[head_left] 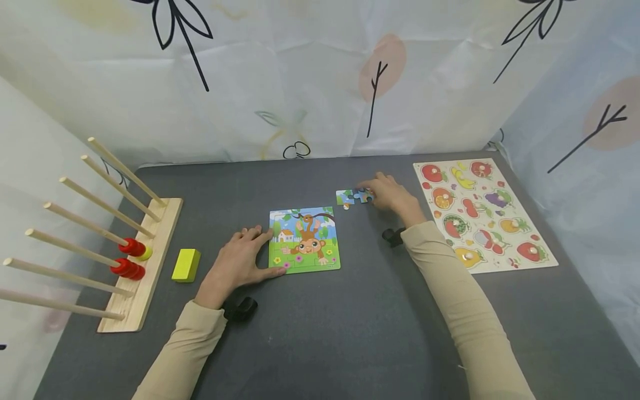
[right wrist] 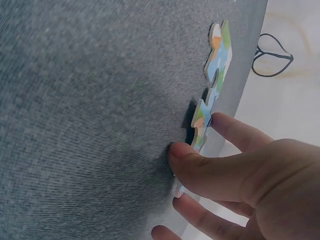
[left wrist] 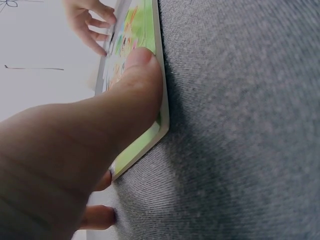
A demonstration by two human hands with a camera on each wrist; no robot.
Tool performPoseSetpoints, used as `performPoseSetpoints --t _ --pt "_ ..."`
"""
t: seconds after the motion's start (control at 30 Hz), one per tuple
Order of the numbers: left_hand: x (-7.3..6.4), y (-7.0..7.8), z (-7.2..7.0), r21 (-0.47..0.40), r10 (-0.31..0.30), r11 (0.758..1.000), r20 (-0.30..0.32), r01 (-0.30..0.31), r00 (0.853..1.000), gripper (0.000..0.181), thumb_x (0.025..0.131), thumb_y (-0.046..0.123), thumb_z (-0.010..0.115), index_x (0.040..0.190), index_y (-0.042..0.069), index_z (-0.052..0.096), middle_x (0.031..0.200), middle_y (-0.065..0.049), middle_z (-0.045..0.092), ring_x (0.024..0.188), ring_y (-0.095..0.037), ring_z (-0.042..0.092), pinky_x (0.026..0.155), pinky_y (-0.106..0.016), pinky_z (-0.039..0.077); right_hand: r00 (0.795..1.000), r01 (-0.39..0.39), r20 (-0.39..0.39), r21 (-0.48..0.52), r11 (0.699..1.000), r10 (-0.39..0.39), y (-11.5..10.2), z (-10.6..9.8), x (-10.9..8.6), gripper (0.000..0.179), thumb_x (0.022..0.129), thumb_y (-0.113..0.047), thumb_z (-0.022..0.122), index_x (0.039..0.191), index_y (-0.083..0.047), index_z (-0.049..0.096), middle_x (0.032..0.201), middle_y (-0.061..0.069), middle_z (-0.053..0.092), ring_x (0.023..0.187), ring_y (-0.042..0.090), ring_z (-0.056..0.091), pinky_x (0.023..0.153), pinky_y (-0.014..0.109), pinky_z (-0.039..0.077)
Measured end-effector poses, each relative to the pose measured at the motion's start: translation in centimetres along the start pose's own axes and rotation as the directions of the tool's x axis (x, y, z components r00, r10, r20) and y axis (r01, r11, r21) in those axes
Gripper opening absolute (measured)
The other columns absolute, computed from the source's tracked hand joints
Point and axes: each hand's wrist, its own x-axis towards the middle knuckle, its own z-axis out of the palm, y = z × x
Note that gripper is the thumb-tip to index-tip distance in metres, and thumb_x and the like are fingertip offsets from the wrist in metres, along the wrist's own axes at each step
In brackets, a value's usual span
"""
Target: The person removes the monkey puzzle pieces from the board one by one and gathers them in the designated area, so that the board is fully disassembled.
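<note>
A square jigsaw puzzle (head_left: 305, 241) with a monkey hanging upside down lies flat on the dark table. My left hand (head_left: 239, 261) is spread at its left side, the fingers along the left edge and the thumb resting on the near left corner; in the left wrist view the thumb (left wrist: 142, 75) lies over the puzzle's green border. Farther back, my right hand (head_left: 390, 194) pinches a puzzle piece (right wrist: 201, 117) between thumb and fingers. Beside it, to the left, lies another loose puzzle piece (head_left: 345, 197), mostly blue and green. Part of the pinched piece is hidden behind the fingers.
On the left stands a wooden peg rack (head_left: 150, 250) with red and yellow rings on two pegs. A yellow block (head_left: 186, 265) lies between it and my left hand. At the right is a fruit picture board (head_left: 487, 214), near my right forearm. A printed cloth backdrop (head_left: 310, 83) closes off the back.
</note>
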Motion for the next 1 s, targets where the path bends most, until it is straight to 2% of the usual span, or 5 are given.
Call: performPoseSetpoints --t 0.33,0.67,1.0 --pt "-0.1 0.1 0.2 0.000 -0.003 1.000 0.000 0.003 1.000 0.096 0.079 0.067 0.077 0.152 0.010 0.050 0.153 -0.025 0.049 0.137 -0.055 0.047 0.096 -0.070 0.051 1.000 0.009 0.004 0.016 1.000 -0.009 0.1 0.0 -0.2 0.060 0.096 0.002 0.059 0.152 -0.017 0.051 0.137 0.023 0.048 0.124 0.041 0.045 0.085 0.052 0.046" --pt "-0.1 0.1 0.1 -0.010 -0.013 1.000 0.013 0.013 1.000 0.097 0.080 0.068 0.076 0.153 0.011 0.049 0.155 -0.026 0.048 0.139 -0.054 0.046 0.099 -0.070 0.050 0.998 0.040 -0.060 0.042 0.998 -0.037 -1.1 0.3 -1.3 0.051 0.100 -0.018 0.064 0.150 -0.017 0.053 0.138 0.022 0.049 0.125 0.040 0.047 0.095 0.065 0.049" --pt "0.0 0.1 0.1 -0.007 -0.012 1.000 0.012 0.012 1.000 0.097 0.080 0.068 0.076 0.153 0.011 0.049 0.154 -0.026 0.048 0.139 -0.054 0.046 0.098 -0.070 0.050 0.992 0.083 -0.096 0.039 0.996 -0.079 -3.3 1.2 -2.4 0.053 0.099 -0.021 0.068 0.150 -0.019 0.054 0.138 0.019 0.052 0.122 0.036 0.049 0.093 0.058 0.053"
